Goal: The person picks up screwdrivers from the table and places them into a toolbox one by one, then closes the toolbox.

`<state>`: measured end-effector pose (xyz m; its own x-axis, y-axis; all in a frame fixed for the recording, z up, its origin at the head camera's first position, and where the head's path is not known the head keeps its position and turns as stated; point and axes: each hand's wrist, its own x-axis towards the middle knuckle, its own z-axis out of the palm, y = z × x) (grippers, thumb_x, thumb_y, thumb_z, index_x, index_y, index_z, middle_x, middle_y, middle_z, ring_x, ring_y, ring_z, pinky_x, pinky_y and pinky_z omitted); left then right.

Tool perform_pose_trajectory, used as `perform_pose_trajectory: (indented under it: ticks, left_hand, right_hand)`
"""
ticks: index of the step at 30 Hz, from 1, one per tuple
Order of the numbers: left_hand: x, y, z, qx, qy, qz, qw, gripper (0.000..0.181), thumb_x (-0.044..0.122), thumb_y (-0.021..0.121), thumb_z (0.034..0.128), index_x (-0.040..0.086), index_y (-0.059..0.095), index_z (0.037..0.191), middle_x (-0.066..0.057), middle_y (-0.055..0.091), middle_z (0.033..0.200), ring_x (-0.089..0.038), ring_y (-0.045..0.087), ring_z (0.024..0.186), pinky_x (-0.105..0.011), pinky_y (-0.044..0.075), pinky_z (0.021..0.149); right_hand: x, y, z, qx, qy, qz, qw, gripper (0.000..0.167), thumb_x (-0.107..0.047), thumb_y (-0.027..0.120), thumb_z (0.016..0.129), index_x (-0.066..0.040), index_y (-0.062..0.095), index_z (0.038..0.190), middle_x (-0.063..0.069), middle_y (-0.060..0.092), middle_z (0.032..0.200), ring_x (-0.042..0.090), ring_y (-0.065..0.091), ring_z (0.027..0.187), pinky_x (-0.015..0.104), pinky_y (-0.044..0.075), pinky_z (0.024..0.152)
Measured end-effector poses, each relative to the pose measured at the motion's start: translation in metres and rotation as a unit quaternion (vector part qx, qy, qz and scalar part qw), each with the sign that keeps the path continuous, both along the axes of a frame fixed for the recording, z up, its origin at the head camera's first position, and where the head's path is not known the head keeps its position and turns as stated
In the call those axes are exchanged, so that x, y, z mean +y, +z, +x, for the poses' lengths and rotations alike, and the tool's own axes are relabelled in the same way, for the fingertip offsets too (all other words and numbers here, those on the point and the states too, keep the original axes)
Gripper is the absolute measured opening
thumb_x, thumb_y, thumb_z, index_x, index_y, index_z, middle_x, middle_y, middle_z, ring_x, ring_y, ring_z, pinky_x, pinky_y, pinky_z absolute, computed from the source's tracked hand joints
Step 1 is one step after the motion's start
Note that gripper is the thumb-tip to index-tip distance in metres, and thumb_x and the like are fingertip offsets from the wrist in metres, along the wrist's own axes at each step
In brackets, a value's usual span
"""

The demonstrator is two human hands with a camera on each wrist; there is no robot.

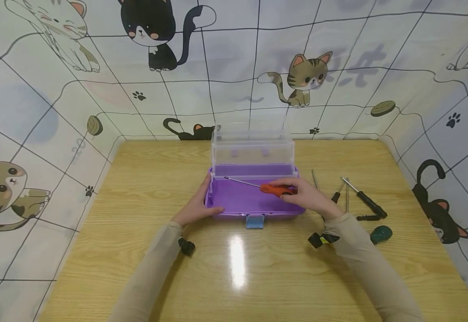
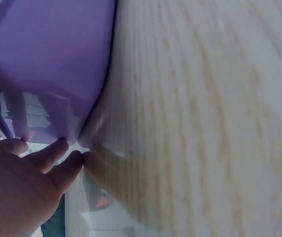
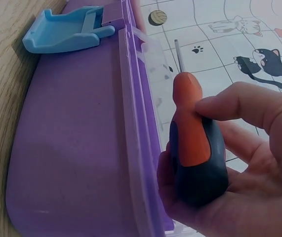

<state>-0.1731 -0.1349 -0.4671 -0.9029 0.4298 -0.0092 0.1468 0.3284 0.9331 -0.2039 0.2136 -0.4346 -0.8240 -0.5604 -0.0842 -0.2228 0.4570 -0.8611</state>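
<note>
A purple plastic toolbox [image 1: 242, 201] stands on the table with its clear lid [image 1: 254, 154] raised at the back. Over its interior, my right hand [image 1: 304, 192] grips an orange and black screwdriver [image 3: 195, 143] by the handle. The metal shaft points left across the box in the head view. My left hand [image 1: 195, 205] holds the box's left end, the thumb lying at the front rim. In the left wrist view, its fingertips [image 2: 57, 148] touch the purple side wall. A light blue latch [image 1: 255, 222] hangs at the front of the box.
Right of the box lie several black-handled screwdrivers [image 1: 372, 205] with metal shafts, partly crossing. Nearer the right forearm is a dark green screwdriver handle [image 1: 381, 234]. The wooden table [image 1: 149, 188] meets cat-patterned walls [image 1: 234, 58] at the back and sides.
</note>
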Motion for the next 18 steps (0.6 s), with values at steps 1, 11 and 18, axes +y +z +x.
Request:
perform_pose_trajectory:
  ticks: [1,11,18]
  left_hand:
    - [0.000,0.000,0.000,-0.001,0.000,0.001,1.0000,0.115,0.012,0.080,0.0777,0.009,-0.006,0.155,-0.013,-0.004,0.160,-0.031,0.004,0.144,-0.050,0.010,0.114]
    - [-0.001,-0.002,-0.003,0.007,-0.004,0.022,0.9997,0.117,0.010,0.080,0.0761,0.011,-0.006,0.155,-0.012,-0.003,0.160,-0.031,0.006,0.144,-0.050,0.011,0.114]
    - [-0.002,-0.003,-0.003,-0.003,-0.009,0.032,0.9994,0.117,0.008,0.080,0.0766,0.011,-0.007,0.155,-0.013,-0.005,0.160,-0.035,0.008,0.144,-0.054,0.015,0.112]
  right_hand:
    - [0.000,0.000,-0.001,-0.006,0.002,-0.003,1.0000,0.044,0.004,0.062,0.085,-0.004,0.062,0.128,0.018,0.059,0.107,0.022,0.050,0.072,0.028,0.044,0.060]
    - [-0.004,-0.003,-0.010,-0.065,0.036,-0.029,0.9968,0.041,0.003,0.062,0.087,0.000,0.061,0.128,0.020,0.058,0.122,0.025,0.050,0.089,0.032,0.042,0.073]
    - [-0.007,-0.006,-0.014,-0.080,0.088,-0.011,0.9928,0.041,-0.001,0.064,0.088,0.000,0.061,0.129,0.017,0.060,0.119,0.026,0.050,0.091,0.034,0.042,0.076]
